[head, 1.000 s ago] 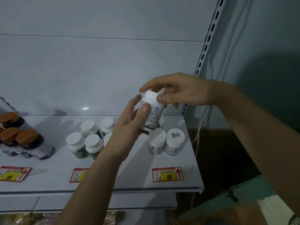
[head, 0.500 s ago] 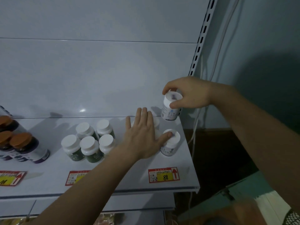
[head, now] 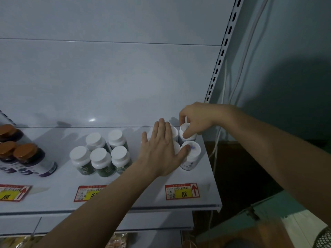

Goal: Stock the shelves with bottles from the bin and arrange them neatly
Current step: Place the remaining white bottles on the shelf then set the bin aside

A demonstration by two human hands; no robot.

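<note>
— What sits at the far left of the shelf (head: 53, 197)?

— At nine o'clock, three dark bottles (head: 34, 159) with brown caps, bunched together. Below them on the shelf's front edge is a red and yellow price tag (head: 13, 192).

— And next along?

— Five white-capped bottles with green labels (head: 100, 151), packed two behind and three in front. A second price tag (head: 89, 192) lies in front of them, partly under my forearm.

— Where is your left hand (head: 161, 153)?

— Just right of the middle. Its fingers (head: 162, 129) are straight and close together, laid flat across the tops of two white bottles (head: 176, 140), which are mostly hidden beneath them. My thumb touches the cap of the front right bottle (head: 190, 154), at about three o'clock from the palm.

— And the right hand (head: 198, 119)?

— At one o'clock from the left, up near the back panel. Its fingers curl around the cap of the back right bottle (head: 186, 134), pinching it from above; that bottle stands upright on the shelf, just behind the front right one, in the right rear corner.

— Anything in front?

— A third price tag (head: 182, 192) reading 88, with a red arrow.
</note>
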